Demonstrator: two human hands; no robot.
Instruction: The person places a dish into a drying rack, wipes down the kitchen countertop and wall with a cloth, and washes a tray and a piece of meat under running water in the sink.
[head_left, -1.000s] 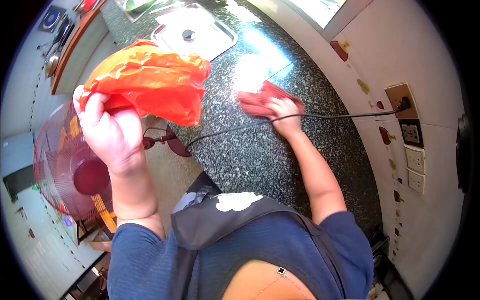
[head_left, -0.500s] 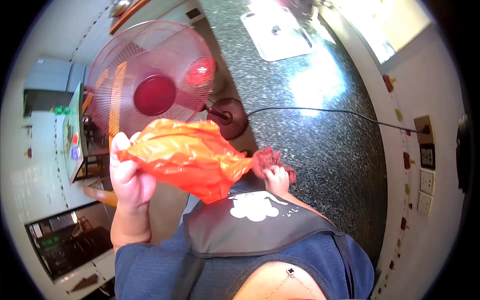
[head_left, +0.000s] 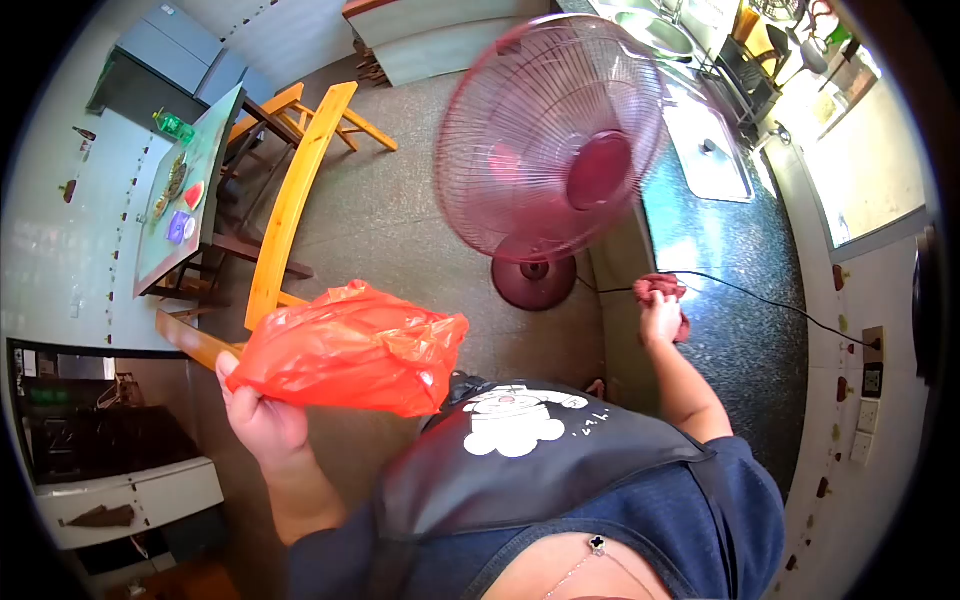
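Note:
My left hand point(head_left: 262, 410) grips the edge of a red-orange plastic bag point(head_left: 355, 350), which hangs puffed out in front of my apron point(head_left: 540, 470). What the bag contains, if anything, is hidden. Over at the counter's edge, my right hand point(head_left: 660, 318) is closed on a dark red cloth point(head_left: 655, 287) pressed against the countertop point(head_left: 740, 350). Part of the cloth shows past my fingers on both sides.
A dark red standing fan point(head_left: 600, 170) is ahead, its round base point(head_left: 533, 285) on the floor. A black cord point(head_left: 770, 295) crosses the counter to a wall socket point(head_left: 873, 345). Wooden benches point(head_left: 300, 200) and a table point(head_left: 200, 190) stand left. A tray point(head_left: 705, 150) lies near the sink point(head_left: 655, 35).
My view has turned left, showing more floor, table and benches. The bag is now apart from the cloth; my right hand, still on the cloth, is farther from it.

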